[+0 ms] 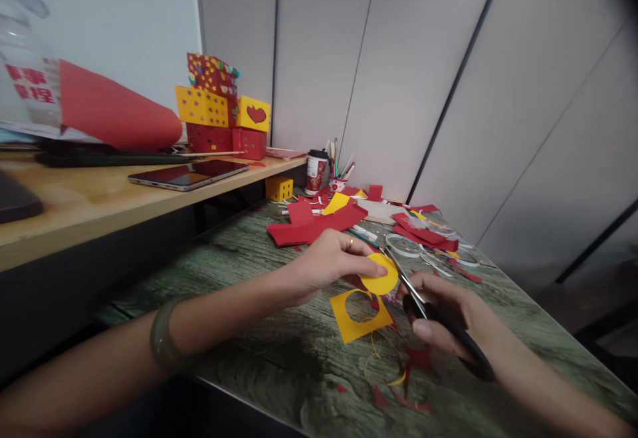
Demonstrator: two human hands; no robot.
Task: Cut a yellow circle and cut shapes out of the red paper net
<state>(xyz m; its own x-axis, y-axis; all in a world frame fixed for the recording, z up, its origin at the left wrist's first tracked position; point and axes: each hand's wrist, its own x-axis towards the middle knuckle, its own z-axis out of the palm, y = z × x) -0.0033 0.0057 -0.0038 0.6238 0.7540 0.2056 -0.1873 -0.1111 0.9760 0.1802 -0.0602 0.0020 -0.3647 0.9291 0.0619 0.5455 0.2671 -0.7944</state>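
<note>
My left hand (333, 262) pinches a yellow paper disc (383, 277) between thumb and fingers. In my right hand (446, 312) is a pair of black-handled scissors (413, 292), its metal blades touching or very near the disc's right edge. Just below the disc, a yellow paper square (347, 324) with a round hole lies on the dark wood-patterned table (259, 365). Thin yellow strips (371, 358) and small red scraps (419, 358) are scattered under my right hand.
Red paper pieces (319, 225), white rings (403, 246), a lidded cup (316, 172) and a pen holder (338, 184) lie or stand farther back. On the raised wooden shelf (90, 202) at left are a tablet (189, 175) and stacked decorated boxes (202, 107).
</note>
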